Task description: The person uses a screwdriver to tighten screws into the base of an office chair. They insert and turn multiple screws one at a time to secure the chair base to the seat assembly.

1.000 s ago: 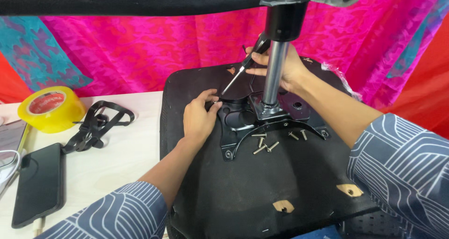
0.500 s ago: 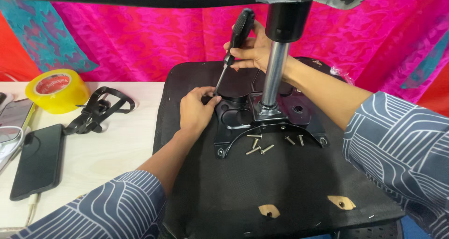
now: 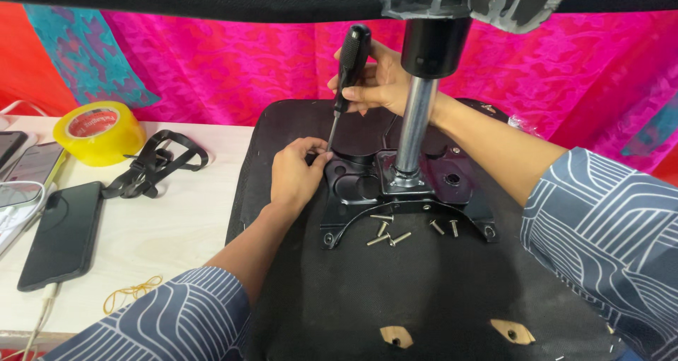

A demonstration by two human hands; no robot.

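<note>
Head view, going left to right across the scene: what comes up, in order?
Black phone → yellow tape roll → black strap → left hand → screwdriver in right hand → chrome column → patterned right sleeve.

It looks like a makeshift home or small workshop corner: bright pink patterned cloth hangs as a backdrop, and a pale surface carries a yellow tape roll, phones and loose screws.
</note>
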